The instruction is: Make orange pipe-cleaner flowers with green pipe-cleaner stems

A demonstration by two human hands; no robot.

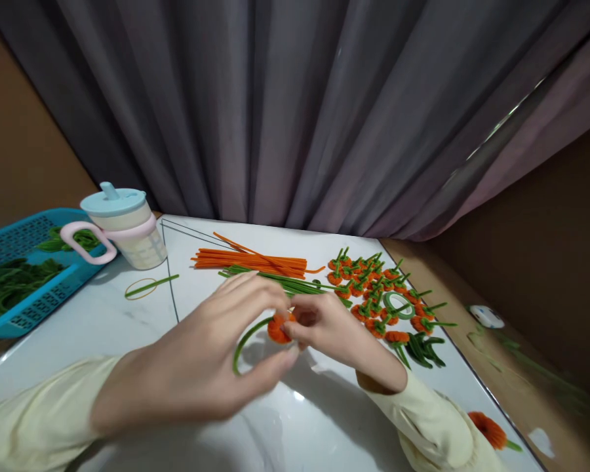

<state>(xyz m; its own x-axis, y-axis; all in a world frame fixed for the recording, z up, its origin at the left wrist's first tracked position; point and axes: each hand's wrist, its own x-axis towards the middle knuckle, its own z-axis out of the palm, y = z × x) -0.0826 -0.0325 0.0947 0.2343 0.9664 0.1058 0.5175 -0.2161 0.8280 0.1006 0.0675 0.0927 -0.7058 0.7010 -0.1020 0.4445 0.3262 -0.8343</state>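
My left hand [211,354] and my right hand [334,331] meet over the white table [128,328], both pinching a small orange pipe-cleaner flower [278,329]. A green stem [246,341] curves down from it under my left fingers. Just beyond lie a bundle of orange pipe cleaners [250,261] and a bundle of green ones [275,280]. To the right of my right hand sit several finished orange flowers with green stems [373,288], a roll of green tape [398,305] among them, and a few green leaves [423,347].
A pale blue-lidded cup with a pink handle [128,226] stands at the back left beside a blue basket of green leaves [19,275]. A loose green stem on a rubber band [147,286] lies near it. Another orange flower [489,429] rests by my right sleeve. Grey curtains hang behind.
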